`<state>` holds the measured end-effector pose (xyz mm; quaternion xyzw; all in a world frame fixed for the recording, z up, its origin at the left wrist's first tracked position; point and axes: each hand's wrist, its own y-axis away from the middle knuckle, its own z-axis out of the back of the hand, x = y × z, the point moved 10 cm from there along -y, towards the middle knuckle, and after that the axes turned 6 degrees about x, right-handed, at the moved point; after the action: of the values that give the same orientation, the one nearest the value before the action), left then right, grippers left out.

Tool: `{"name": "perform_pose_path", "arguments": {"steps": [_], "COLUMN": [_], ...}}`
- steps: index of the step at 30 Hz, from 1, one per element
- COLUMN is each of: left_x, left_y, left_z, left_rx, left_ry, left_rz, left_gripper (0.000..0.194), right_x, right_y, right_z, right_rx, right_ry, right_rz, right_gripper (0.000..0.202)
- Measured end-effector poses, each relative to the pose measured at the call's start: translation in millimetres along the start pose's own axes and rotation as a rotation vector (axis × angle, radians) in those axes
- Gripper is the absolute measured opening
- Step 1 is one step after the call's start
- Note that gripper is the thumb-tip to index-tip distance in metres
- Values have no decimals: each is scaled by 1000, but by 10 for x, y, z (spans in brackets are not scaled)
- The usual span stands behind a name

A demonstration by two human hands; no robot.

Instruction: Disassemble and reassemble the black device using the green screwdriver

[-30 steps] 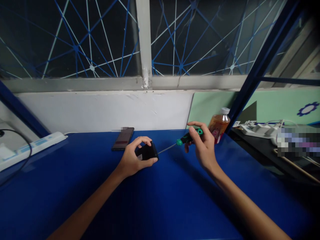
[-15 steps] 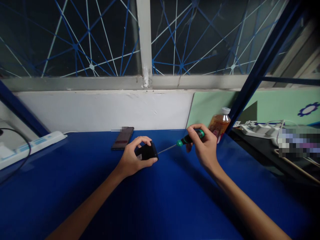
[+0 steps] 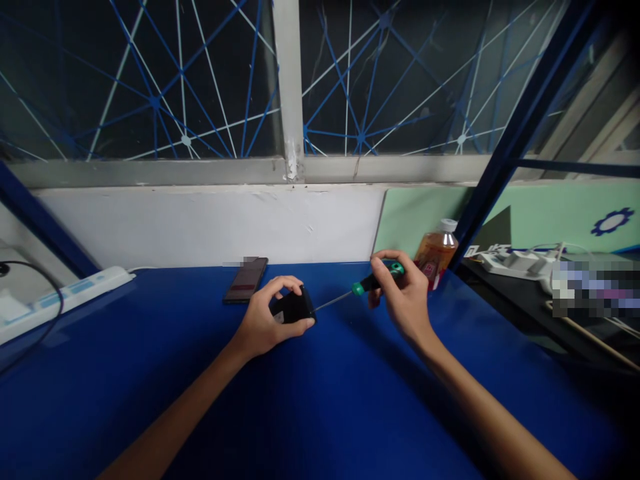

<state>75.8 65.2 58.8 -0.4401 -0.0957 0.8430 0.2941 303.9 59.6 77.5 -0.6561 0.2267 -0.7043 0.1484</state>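
My left hand [image 3: 265, 316] grips a small black box-shaped device [image 3: 293, 307] just above or on the blue table, thumb on the near edge and fingers over the far edge. A pale label patch shows on its side by my palm. In my right hand [image 3: 403, 293] is a screwdriver [image 3: 369, 283] with a black and green handle, held by thumb and fingers. Its thin metal shaft points left and slightly down, and the tip meets the right-hand face of the black device. Whether the tip sits in a screw is too small to tell.
A smartphone [image 3: 246, 280] lies behind my left hand. A bottle of amber drink [image 3: 437, 252] stands behind my right hand. At the left edge is a white power strip [image 3: 65, 300] with a black cable. A dark side surface [image 3: 505, 293] at right holds another power strip and cables.
The screwdriver handle and my right hand have shifted very slightly left, with the tip still at the device. The whole view has tilted a little; my left hand keeps its grip.
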Motion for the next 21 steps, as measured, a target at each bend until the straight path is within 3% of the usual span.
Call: {"name": "perform_pose_path", "arguments": {"steps": [5, 13, 19, 21], "left_x": [9, 12, 13, 11], "left_y": [4, -2, 3, 4], "left_z": [-2, -16, -11, -10], "left_rx": [-3, -13, -19, -16], "left_ry": [-1, -7, -3, -1], "left_rz": [-3, -12, -14, -10], "left_gripper": [33, 32, 32, 31], "right_x": [23, -5, -20, -8], "right_y": [-3, 3, -26, -28], "right_z": [-57, -9, -83, -66], "right_rx": [82, -24, 90, 76], "right_ry": [-144, -11, -99, -91], "right_rz": [49, 8, 4, 20], "right_gripper": [21, 25, 21, 21]}}
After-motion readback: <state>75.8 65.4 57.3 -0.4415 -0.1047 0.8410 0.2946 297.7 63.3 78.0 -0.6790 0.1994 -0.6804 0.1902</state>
